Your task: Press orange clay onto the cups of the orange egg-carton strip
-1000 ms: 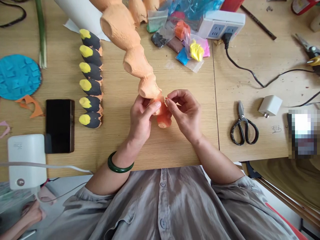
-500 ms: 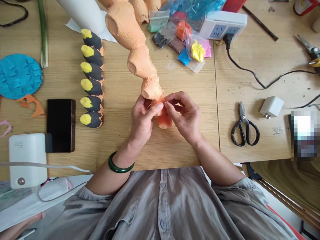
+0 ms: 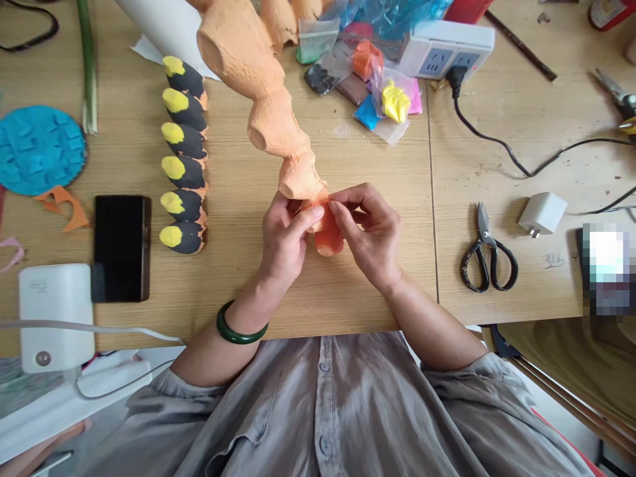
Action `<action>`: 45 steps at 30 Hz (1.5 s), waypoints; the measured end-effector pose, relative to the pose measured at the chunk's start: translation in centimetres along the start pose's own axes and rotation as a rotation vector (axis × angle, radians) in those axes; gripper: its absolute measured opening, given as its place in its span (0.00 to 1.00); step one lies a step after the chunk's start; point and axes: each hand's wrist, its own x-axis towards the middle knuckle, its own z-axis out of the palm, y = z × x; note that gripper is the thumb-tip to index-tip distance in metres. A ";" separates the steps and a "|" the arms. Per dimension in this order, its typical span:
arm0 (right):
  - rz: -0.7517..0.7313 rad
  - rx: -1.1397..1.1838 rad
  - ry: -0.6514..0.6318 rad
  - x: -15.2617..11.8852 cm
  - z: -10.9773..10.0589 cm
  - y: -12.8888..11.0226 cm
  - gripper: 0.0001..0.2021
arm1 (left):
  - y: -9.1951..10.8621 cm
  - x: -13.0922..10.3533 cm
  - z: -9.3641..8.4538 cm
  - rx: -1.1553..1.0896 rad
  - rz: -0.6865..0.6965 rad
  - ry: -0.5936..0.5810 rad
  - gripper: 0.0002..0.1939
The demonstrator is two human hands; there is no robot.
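A long orange egg-carton strip [image 3: 278, 122] runs from the top of the view down to my hands, its bumpy cups in a row. Closed around its near end, my left hand [image 3: 284, 235] has the thumb lying on top of the carton. Thumb and forefinger of my right hand [image 3: 375, 232] pinch the carton's right edge close to the left thumb; the other fingers are curled. Below the thumbs, the last cup shows a darker orange. Left of the strip lies a row of egg-carton cups [image 3: 186, 171] painted black with yellow tops.
Black-handled scissors [image 3: 487, 248] and a white charger [image 3: 542, 213] lie at the right. Bags of coloured clay [image 3: 395, 103] sit near a power strip [image 3: 450, 50]. At the left are a phone [image 3: 122, 248], a power bank [image 3: 55, 318] and a blue disc [image 3: 42, 151].
The far part of the egg-carton strip has tipped slightly left. Both hands keep their grip in nearly the same place, and the whole view has shifted a little.
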 end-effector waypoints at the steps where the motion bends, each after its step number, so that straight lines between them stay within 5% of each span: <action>1: -0.005 0.006 0.013 0.0 0.1 0.1 0.09 | 0.0 0.0 0.1 -0.008 -0.003 0.002 0.20; 15: -0.123 -0.109 -0.013 -0.2 -0.2 -0.2 0.07 | 0.1 -0.2 0.2 0.041 -0.010 0.013 0.24; 25: -0.561 -0.280 -0.016 0.1 -0.5 1.4 0.10 | -1.2 0.6 -0.9 -0.041 0.137 -0.024 0.27; 31: -0.452 -0.236 -0.123 -0.5 -0.3 0.9 0.14 | -0.2 0.4 -0.4 -0.138 0.052 0.080 0.15; 36: -0.291 -0.108 -0.108 -0.6 -0.1 0.4 0.08 | 0.1 0.5 -0.5 -0.155 0.031 0.099 0.15; 45: -0.441 -0.207 -0.051 -0.5 0.1 1.6 0.04 | -0.5 0.5 -0.6 -0.106 0.105 0.060 0.22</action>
